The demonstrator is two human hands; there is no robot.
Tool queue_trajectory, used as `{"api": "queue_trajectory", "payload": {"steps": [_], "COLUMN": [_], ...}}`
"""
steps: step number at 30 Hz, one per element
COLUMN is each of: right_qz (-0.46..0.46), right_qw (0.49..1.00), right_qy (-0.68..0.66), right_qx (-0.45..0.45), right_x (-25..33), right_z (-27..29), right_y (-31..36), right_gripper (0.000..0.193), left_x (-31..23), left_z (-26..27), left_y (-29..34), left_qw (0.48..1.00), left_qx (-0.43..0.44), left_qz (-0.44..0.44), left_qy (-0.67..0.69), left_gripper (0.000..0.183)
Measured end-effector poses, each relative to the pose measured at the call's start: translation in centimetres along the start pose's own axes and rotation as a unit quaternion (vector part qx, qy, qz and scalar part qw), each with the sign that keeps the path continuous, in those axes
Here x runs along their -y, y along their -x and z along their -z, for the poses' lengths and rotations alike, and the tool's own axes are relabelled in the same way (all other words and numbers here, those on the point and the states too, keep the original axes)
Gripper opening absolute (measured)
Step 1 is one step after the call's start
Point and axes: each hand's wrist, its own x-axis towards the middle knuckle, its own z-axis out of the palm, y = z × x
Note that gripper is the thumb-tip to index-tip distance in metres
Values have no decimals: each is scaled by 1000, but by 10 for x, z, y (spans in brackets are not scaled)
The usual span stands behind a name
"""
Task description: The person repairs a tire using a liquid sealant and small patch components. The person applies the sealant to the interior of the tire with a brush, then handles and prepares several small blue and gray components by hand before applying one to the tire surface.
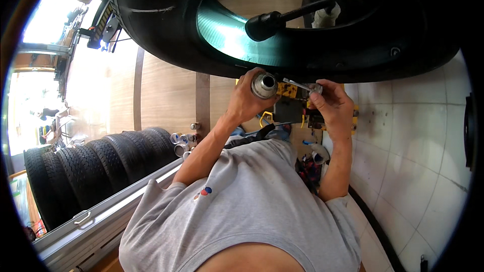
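A grey shirt [247, 191] lies nearest the camera, below both hands. The left hand [246, 98] is wrapped round a silvery metal can [263, 92], which sits within its grasp, open neck toward the camera. To that hand's right, the right hand [333, 102] pinches a metal cap [316, 88], whose thin rod [298, 85] points back toward the can, apart from its neck. Just beyond both hands is a big black tyre [166, 32]; farther off, a dark lamp [262, 26] lights its inner wall.
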Motion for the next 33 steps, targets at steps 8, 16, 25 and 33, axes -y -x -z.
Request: {"api": "queue_trajectory", "payload": {"steps": [8, 16, 25, 33], "right_qz": [-49, -115, -119, -126], "right_qw": [998, 980, 992, 966], "right_qy": [6, -153, 4, -49], "right_qx": [26, 44, 42, 218], "right_x": [-10, -40, -98, -154], "right_z": [-1, -9, -29, -80], "right_y": [-14, -52, -167, -228], "right_gripper": [35, 35, 26, 16], "left_x": [3, 6, 14, 29], "left_z": [1, -1, 11, 27], "left_y": [-4, -11, 20, 70], "left_qw": [1000, 997, 995, 991], "left_qx": [-19, -27, -35, -79], "left_qz": [22, 56, 69, 103], "left_qy": [1, 47, 67, 21], "left_gripper": [76, 78, 77, 75]}}
